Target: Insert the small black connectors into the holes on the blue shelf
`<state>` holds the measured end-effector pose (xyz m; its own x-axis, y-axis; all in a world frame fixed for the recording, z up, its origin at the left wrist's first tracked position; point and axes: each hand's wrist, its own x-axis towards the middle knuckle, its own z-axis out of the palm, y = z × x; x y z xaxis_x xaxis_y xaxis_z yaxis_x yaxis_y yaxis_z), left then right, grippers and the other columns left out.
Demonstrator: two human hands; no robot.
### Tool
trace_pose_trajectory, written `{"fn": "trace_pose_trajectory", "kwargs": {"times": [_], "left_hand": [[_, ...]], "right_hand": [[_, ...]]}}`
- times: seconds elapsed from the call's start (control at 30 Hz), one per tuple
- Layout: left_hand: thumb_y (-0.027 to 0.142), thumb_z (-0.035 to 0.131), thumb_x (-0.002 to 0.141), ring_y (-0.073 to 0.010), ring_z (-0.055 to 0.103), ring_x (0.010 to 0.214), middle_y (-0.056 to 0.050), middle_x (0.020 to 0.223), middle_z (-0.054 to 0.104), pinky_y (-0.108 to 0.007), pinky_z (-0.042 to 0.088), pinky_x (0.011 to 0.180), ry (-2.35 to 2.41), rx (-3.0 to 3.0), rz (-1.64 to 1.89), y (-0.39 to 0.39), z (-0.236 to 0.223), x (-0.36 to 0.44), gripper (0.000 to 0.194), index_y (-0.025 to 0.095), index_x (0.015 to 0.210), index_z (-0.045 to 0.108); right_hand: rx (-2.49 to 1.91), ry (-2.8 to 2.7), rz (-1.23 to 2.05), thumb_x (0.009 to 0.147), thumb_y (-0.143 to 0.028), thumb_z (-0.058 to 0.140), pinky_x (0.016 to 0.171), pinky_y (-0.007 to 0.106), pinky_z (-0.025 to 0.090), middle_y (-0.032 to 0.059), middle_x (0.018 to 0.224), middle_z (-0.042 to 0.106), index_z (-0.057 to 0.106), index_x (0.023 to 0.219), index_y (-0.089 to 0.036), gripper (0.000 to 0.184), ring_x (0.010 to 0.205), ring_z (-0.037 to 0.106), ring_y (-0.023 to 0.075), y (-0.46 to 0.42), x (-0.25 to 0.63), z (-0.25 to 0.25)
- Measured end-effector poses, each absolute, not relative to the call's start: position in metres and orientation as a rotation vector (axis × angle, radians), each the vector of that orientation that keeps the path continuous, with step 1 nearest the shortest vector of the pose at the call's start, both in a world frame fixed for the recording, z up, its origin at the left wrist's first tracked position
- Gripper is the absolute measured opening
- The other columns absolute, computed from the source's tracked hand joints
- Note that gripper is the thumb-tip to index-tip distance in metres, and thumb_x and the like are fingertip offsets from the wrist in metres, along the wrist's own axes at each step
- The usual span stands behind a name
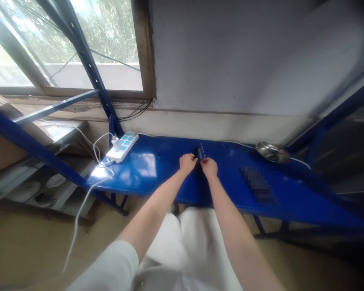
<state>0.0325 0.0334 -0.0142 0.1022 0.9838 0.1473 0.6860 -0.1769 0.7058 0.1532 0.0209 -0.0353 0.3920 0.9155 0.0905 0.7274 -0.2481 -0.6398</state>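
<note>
Over the far half of the blue bench point(170, 186), both of my hands meet close together, fingers closed in pinches. My left hand point(188, 163) holds a small dark piece point(196, 152) that sticks up past its fingertips. Just right of that, my right hand point(210, 167) pinches the near end of a small bluish strip with a row of knobs point(201, 151). The two pieces are side by side; whether they touch or are joined I cannot tell. Their exact kind is too small to make out, and my fingers cover their near ends.
A white power strip point(123, 147) with a plugged-in charger point(116, 143) sits at the bench's left end, its cable point(79, 218) hanging down. To the right are a shiny metal bowl point(272, 152) and a blurred-out dark object point(259, 184). Blue frame posts point(91, 60) flank the bench.
</note>
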Motion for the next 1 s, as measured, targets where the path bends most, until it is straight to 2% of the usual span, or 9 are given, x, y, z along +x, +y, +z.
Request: {"fn": "trace_pose_trajectory", "kwargs": {"times": [0.23,0.47,0.63,0.83,1.0], "left_hand": [[0.03,0.054,0.078,-0.0185,0.058,0.085,-0.003,0.087,0.067,-0.032,0.039,0.079,1.706,2.015,0.774,0.041,-0.018,0.038,0.015,0.021,0.081,0.065],[0.034,0.055,0.078,-0.0218,0.055,0.09,-0.007,0.087,0.065,-0.037,0.035,0.083,1.753,2.084,0.62,0.045,-0.027,0.042,0.019,0.018,0.077,0.064],[0.037,0.057,0.076,-0.022,0.054,0.091,-0.007,0.092,0.064,-0.037,0.034,0.082,1.797,2.084,0.631,0.048,-0.03,0.043,0.02,0.018,0.081,0.063],[0.046,0.061,0.071,-0.0225,0.054,0.09,-0.007,0.094,0.062,-0.035,0.036,0.079,1.823,2.115,0.587,0.048,-0.029,0.034,0.031,0.017,0.083,0.062],[0.044,0.057,0.075,-0.0217,0.052,0.091,-0.007,0.095,0.061,-0.034,0.035,0.08,1.742,2.363,0.651,0.05,-0.005,0.0,0.031,0.017,0.092,0.06]], "right_hand": [[-2.007,-1.468,0.219,0.075,-0.028,0.049,0.064,0.025,0.04,0.0059,0.079,0.065,0.063,0.081,-0.017,0.019,0.074,0.058,0.0172,0.025,0.155,-0.054],[-1.984,-1.491,0.181,0.076,-0.029,0.048,0.062,0.026,0.037,0.0053,0.077,0.064,0.064,0.08,-0.017,0.021,0.072,0.056,0.0174,0.026,0.157,-0.058],[-1.977,-1.489,0.2,0.075,-0.03,0.049,0.061,0.025,0.036,0.0053,0.076,0.064,0.064,0.08,-0.017,0.02,0.071,0.055,0.0172,0.026,0.157,-0.059],[-1.963,-1.475,0.196,0.075,-0.031,0.049,0.061,0.025,0.036,0.0051,0.075,0.063,0.063,0.08,-0.017,0.021,0.069,0.054,0.0168,0.028,0.158,-0.062],[-1.944,-1.466,0.194,0.074,-0.03,0.048,0.061,0.026,0.037,0.0045,0.073,0.062,0.063,0.08,-0.017,0.021,0.067,0.053,0.0164,0.028,0.159,-0.063]]}}
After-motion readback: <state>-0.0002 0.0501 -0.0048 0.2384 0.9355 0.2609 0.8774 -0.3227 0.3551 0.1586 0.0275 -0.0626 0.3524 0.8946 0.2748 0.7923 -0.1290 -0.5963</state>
